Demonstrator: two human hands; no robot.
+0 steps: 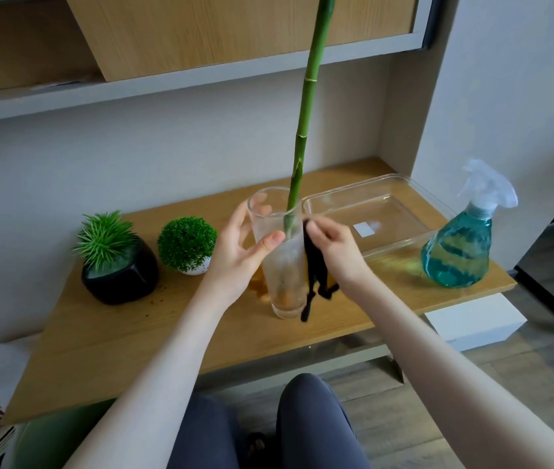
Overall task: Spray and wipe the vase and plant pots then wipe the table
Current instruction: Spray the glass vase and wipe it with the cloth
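While I wipe, left hand (pixel 238 252) wraps the tall clear glass vase (pixel 280 262) mid wooden table (pixel 99 350), probably steadying it against its bamboo stalk (pixel 306 106). Right hand (pixel 335 252) pinches a black cloth (pixel 314 275) against the vase's side.

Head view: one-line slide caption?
Left hand grips bamboo vase; right hand wipes it with black cloth.

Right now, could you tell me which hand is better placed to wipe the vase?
The right hand: it already pinches the black cloth against the glass vase. The left hand grips the vase near its rim, steadying it.
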